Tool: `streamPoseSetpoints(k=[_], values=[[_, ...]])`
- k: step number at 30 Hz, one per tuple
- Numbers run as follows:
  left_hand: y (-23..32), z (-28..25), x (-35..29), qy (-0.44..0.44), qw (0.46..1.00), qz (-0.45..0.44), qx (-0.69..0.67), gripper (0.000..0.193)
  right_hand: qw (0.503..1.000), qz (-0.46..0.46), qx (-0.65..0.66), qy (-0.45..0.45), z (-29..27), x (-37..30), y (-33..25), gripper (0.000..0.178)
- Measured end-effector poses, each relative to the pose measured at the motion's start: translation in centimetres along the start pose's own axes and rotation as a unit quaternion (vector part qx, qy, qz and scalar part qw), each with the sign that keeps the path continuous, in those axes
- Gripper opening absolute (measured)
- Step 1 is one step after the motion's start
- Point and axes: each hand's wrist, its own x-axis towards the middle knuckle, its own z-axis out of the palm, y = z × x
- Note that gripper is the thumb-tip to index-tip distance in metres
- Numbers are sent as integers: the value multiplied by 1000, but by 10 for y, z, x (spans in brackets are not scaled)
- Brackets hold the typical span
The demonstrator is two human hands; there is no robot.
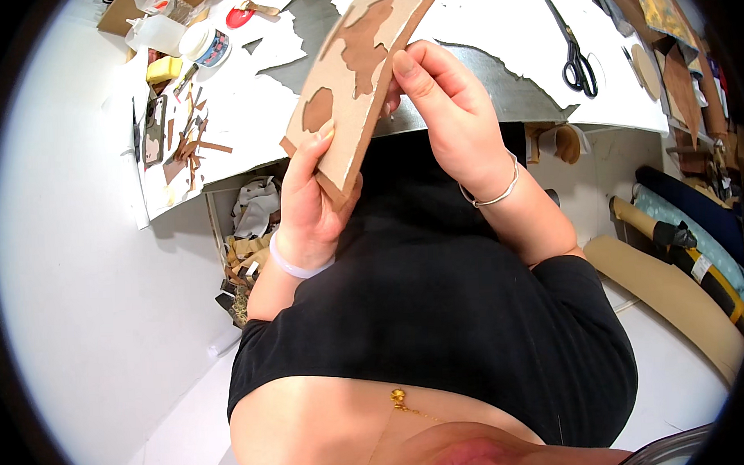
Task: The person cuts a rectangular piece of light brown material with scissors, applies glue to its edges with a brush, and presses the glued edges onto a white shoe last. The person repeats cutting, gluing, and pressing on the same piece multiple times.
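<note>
A flat tan board [358, 77] with torn brown patches on its face is held up between both hands, tilted, above the table edge and in front of the black shirt [440, 296]. The left hand [309, 198] is closed on the board's lower corner, thumb laid along the front edge, fingers wrapped behind. The right hand [450, 115] is clamped on the board's right edge near the middle, thumb on the front face, fingers hidden behind the board. A pale band [295, 264] is worn on the left wrist, a thin metal bangle [494, 195] on the right. The board's upper end is cut off by the top of the frame. Behind it lies a work table [506, 88] covered in torn white paper [496, 23], with bare grey surface showing through the gaps. Black scissors [575, 53] are lying on the paper, well to the right of the board, untouched. At the table's left end, brown scraps [189, 145], a yellow block [163, 69] and a round white tub [204, 43] are seen, well apart from both hands. Under the table's left side, a bin of crumpled paper and offcuts [253, 228] is visible just beside the left forearm. Rolls of material [684, 246] are stacked on the floor at the right.
</note>
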Motion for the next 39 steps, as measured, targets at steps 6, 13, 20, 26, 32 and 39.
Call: streamPoseSetpoints(k=[6,13,20,26,32,39], values=[[-1,4,-8,-34,966,160,199,45,990,-34,-137,28,-4,-6,0,27],[-4,3,-13,-41,933,228,277,50,994,-37,-84,65,1,-6,2,35],[3,3,-11,-49,993,38,96,40,998,-56,25,17,-24,16,1,34],[6,10,-10,9,999,-15,51,27,998,-30,-58,5,-26,12,7,34],[6,10,-10,11,998,-15,56,29,991,-58,-113,-49,-27,10,2,30],[8,9,-9,-27,998,-24,45,30,983,-92,-115,-108,-22,5,-1,22]])
